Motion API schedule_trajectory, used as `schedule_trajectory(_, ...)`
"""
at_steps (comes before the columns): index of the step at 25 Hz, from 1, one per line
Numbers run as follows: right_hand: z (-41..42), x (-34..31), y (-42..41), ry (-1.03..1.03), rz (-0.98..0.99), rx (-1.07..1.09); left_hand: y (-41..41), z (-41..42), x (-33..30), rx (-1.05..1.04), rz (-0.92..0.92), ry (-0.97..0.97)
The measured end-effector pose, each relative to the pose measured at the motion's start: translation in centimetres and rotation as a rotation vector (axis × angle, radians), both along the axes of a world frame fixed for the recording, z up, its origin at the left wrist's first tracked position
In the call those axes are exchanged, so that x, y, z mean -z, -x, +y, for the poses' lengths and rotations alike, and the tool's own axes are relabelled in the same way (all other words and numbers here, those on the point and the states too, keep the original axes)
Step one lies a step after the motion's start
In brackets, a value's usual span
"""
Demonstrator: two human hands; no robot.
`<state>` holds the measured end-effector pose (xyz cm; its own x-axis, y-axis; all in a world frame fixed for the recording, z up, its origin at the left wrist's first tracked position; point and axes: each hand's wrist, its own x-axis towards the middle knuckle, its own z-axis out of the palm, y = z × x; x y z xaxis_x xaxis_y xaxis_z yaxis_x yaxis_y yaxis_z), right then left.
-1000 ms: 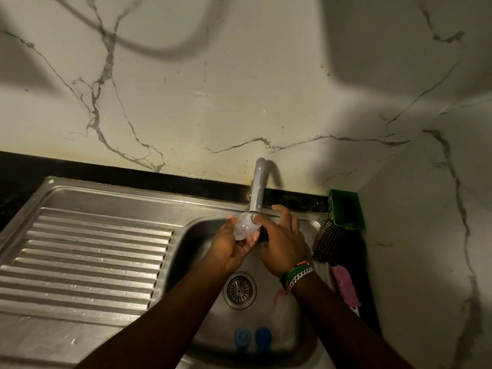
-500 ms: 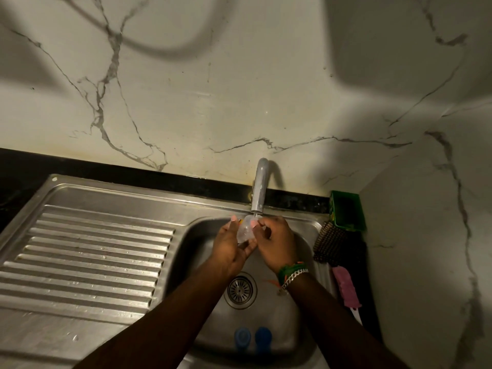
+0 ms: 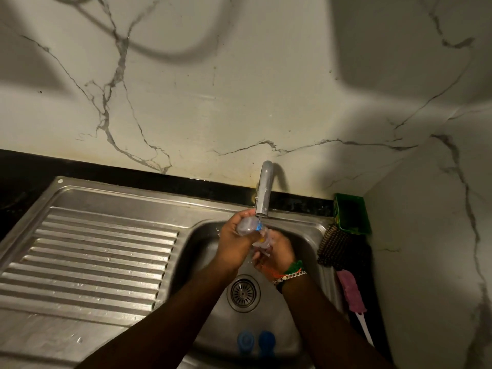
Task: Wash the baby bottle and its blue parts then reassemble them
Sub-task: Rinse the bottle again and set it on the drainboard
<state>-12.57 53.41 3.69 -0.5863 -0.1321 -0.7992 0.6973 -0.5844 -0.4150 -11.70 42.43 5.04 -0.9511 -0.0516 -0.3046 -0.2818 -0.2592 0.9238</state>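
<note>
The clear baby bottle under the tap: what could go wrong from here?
1. The clear plastic baby bottle is wet, so the left hand's grip could slip and drop it into the steel sink.
2. The two blue parts lie at the sink's near edge, where dirty rinse water could reach them.

Sink set against the wall, draining board to its left.

Both hands meet under the tap, over the basin — the left hand holding the bottle, it seems. Two caps lie in the basin's near end, the drain between them and the hands; a box and two brushes lie right of the basin.
</note>
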Motion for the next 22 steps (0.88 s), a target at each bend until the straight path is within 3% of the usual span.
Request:
schedule_trajectory(2,0.6,0.7,-0.1,-0.005,-0.004,0.021,0.1,0.9,0.2,0.112,0.043,0.112)
schedule_trajectory(4,0.7,0.4,-0.3,0.027,0.029,0.016,0.3,1.4,0.0,0.098,0.063,0.151)
schedule_trajectory(8,0.8,-0.8,-0.6,0.039,0.132,-0.076,0.6,0.2,0.4,-0.026,0.031,0.071)
schedule_trajectory(12,1.1,-0.3,-0.5,0.135,0.142,-0.091,0.4,-1.2,0.8,0.071,0.042,-0.018)
schedule_trajectory(15,0.1,0.4,-0.4,-0.008,0.157,-0.101,0.5,-1.2,0.8,0.122,0.031,-0.060)
schedule_trajectory(18,-0.8,0.1,-0.4,-0.243,0.262,-0.131,0.6,-0.3,0.1,0.043,-0.033,-0.082)
schedule_trajectory(22,-0.6,0.0,-0.5,-0.246,0.378,-0.126,0.7,0.5,-0.3,-0.059,-0.101,-0.059)
